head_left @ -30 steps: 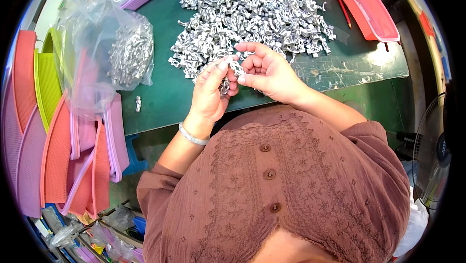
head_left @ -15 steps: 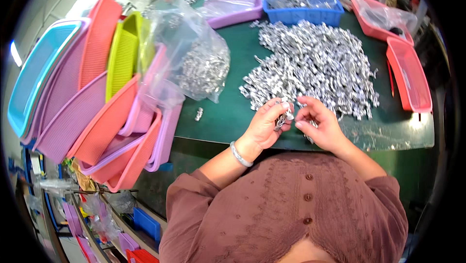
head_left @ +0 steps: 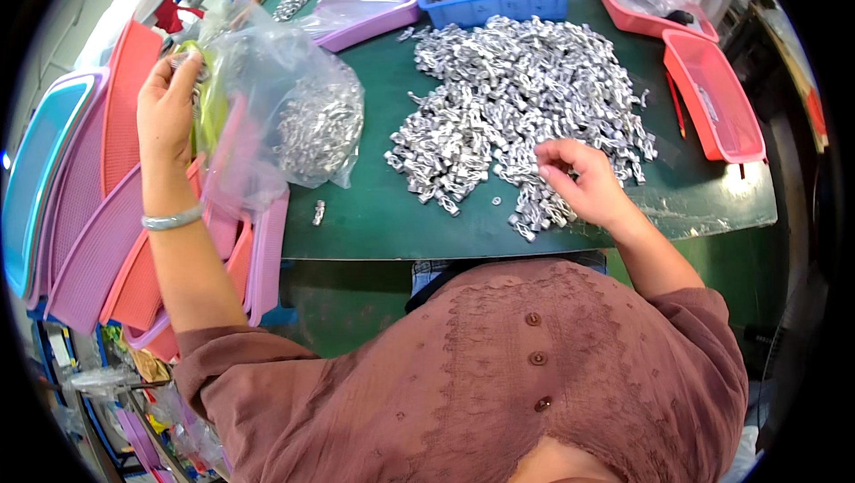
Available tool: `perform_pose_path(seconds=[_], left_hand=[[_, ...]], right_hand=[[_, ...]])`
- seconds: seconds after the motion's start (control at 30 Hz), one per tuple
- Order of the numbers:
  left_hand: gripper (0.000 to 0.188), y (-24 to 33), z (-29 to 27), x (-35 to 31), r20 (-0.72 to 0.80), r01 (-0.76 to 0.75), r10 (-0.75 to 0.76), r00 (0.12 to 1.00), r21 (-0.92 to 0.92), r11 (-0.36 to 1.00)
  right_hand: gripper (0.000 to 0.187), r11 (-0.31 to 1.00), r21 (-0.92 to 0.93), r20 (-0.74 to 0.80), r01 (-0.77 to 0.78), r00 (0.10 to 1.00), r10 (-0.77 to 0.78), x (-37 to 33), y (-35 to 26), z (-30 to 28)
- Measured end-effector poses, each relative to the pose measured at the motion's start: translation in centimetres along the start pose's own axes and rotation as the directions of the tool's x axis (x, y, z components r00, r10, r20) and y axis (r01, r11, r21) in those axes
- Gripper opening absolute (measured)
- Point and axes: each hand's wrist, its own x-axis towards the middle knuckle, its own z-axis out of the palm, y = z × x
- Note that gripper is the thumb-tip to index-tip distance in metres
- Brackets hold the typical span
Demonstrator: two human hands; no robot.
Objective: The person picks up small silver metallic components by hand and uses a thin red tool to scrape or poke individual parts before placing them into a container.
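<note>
My left hand (head_left: 167,118) is raised at the left, by the yellow-green basket (head_left: 214,113) and a clear plastic bag (head_left: 240,64). Its fingers are closed around small silver metal links, mostly hidden; a bit of metal shows at the fingertips. In the bag lie many similar silver pieces. My right hand (head_left: 588,182) hovers at the near edge of a big pile of silver metal links (head_left: 534,91). Its fingers curl, with a gap between thumb and forefinger, and nothing shows between them. One loose link piece (head_left: 319,212) lies on the green table (head_left: 374,229) below the bag.
Stacked pink, purple and blue baskets (head_left: 93,233) crowd the left side. Behind the pile stand a blue bin (head_left: 499,9) and a purple tray (head_left: 383,12). Two pink trays, one empty-looking (head_left: 712,100), stand at the right beside a red stick (head_left: 676,104). Another person's arms reach in at the back.
My left hand has swung from the pile's front up and left to the baskets, with links in it. My right hand has separated from it and stayed by the pile. The view has shifted.
</note>
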Motion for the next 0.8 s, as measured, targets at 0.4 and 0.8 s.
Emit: perform_pose_path(seconds=[0.4,0.8], left_hand=[[0.016,2.3,8.5,-10.5,0.165,-0.655,0.635,0.755,0.238,0.717],[0.012,-5.0,19.3,-17.1,0.631,0.115,-0.021,0.776,-0.108,0.987]], right_hand=[[0.021,0.834,-0.515,0.103,0.198,0.980,-0.169,1.2,1.0,-1.2],[0.005,0.561,-0.764,0.275,0.319,0.947,-0.163,1.8,1.1,1.1]])
